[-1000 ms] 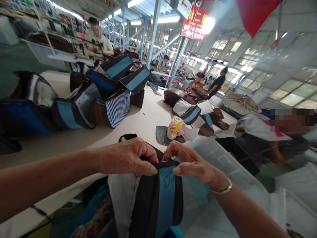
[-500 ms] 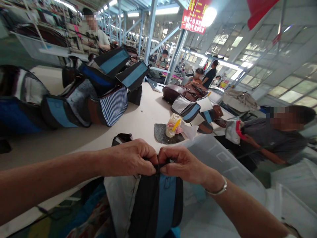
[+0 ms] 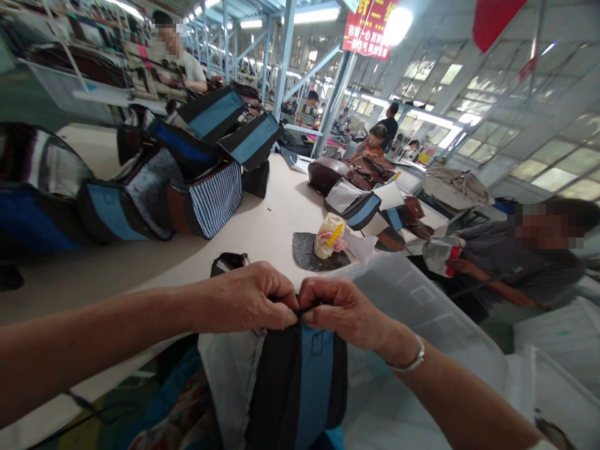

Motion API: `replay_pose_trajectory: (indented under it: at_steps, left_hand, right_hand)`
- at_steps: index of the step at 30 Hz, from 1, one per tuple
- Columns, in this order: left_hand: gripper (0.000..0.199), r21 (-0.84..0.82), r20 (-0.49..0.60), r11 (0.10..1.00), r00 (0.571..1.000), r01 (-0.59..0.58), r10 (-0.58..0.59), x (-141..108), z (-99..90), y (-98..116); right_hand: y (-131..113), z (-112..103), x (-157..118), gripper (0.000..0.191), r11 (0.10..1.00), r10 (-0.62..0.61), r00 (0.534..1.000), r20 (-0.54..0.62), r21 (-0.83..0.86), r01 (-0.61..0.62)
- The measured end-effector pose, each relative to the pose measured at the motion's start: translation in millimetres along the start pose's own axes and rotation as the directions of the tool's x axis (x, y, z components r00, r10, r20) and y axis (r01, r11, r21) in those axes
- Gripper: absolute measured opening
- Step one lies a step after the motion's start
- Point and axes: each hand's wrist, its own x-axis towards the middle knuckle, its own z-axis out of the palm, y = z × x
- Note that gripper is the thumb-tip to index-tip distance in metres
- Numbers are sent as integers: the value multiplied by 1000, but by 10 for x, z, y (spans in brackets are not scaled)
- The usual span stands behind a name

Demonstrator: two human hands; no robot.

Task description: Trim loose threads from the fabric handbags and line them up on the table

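Fingers parted a second ago, the right hand (image 3: 347, 310) now pinches tight beside the left hand (image 3: 253, 297), both gripping the dark top edge (image 3: 305, 310) of a black-and-blue bag piece (image 3: 315, 381) at six o'clock, leaving it held from two sides.

Right hand (image 3: 345, 314) closer to left hand (image 3: 255, 301), its fingers (image 3: 315, 317) now pinched together, standing person (image 3: 390, 127) nearer seated person (image 3: 372, 147)

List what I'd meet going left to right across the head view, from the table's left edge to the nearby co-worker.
Bag with dark blue panel → bag with light blue panel → left hand → right hand → bracelet → co-worker in grey top.
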Motion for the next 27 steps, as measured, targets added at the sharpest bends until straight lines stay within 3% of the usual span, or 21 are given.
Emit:
replay_pose_trajectory:
  at_steps: [4, 7, 11, 18, 21, 24, 27]
  left_hand:
    - [30, -15, 59, 998, 996, -67, 68, -9, -71, -40]
    - [25, 0, 68, 998, 996, -62, 62, -15, -91, -34]
    - [18, -31, 81, 998, 995, -58, 60, -13, -70, 2]
    - [13, 6, -20, 999, 999, -48, 48, -17, -2, -39]
    - [13, 114, -56, 985, 989, -133, 140, -21, 18, -36]
    - [17, 259, -99, 927, 947, -271, 305, -25, 41, -22]
    - [18, 345, -135, 873, 902, -345, 410, -46, 56, -30]
  right_hand:
    - [-20, -6, -16, 12, 999, 10, 1000, 15, 34, -11]
    - [-72, 4, -37, 16, 1000, 8, 1000, -4, 14, -8]
    - [-142, 49, -31, 26, 983, -61, 996, -63, -174, 49]
    - [-131, 96, 21, 1, 919, -129, 980, -148, -389, 62]
    - [-111, 109, 15, 3, 910, -157, 971, -180, -408, 72]
    - [-87, 139, 5, 5, 896, -182, 958, -223, -440, 68]
    - [-65, 178, -5, 8, 844, -312, 921, -234, -514, 155]
